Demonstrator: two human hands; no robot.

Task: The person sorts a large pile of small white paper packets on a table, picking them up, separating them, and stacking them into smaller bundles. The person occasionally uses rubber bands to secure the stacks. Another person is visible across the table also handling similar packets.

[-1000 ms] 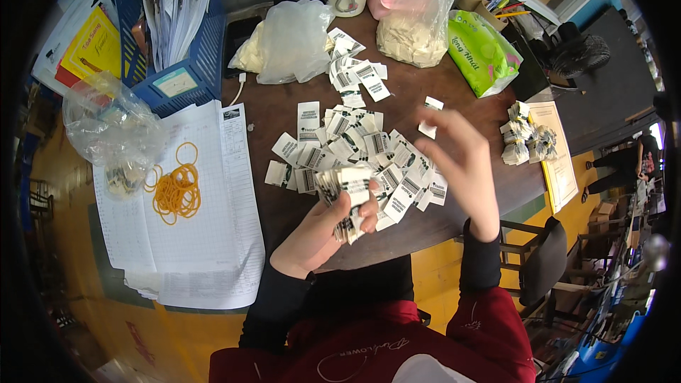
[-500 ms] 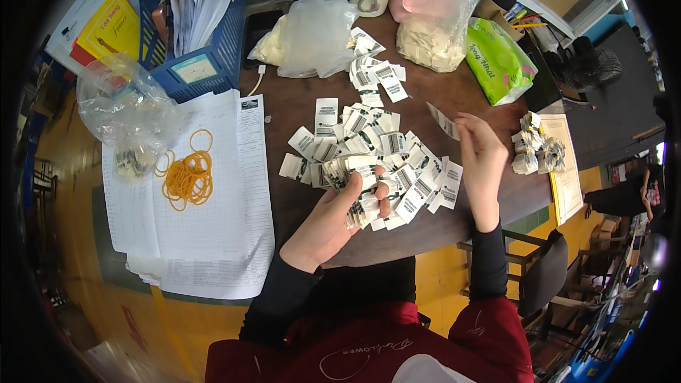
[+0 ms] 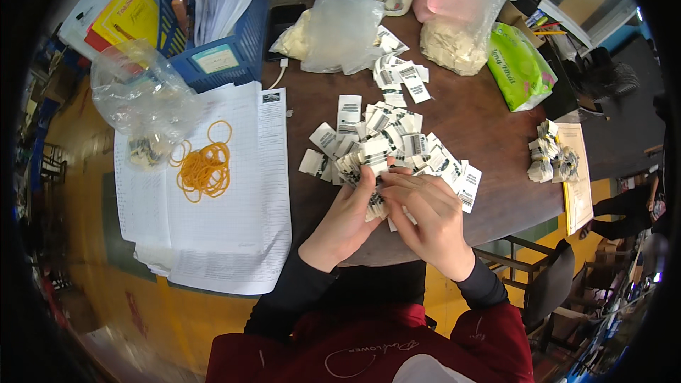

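The left hand [image 3: 347,216] curls closed around a small stack of white tags [image 3: 374,204]. At its 3 o'clock, the right hand [image 3: 429,220] pinches the same stack, just below the loose tag pile [image 3: 390,145] on the brown table [image 3: 489,128]

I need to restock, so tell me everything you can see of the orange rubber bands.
The orange rubber bands lie in a loose, tangled heap of thin loops, a few strays ringing its edge. They rest flat on the white printed sheets, beside a crumpled clear plastic bag. Neither hand touches them.
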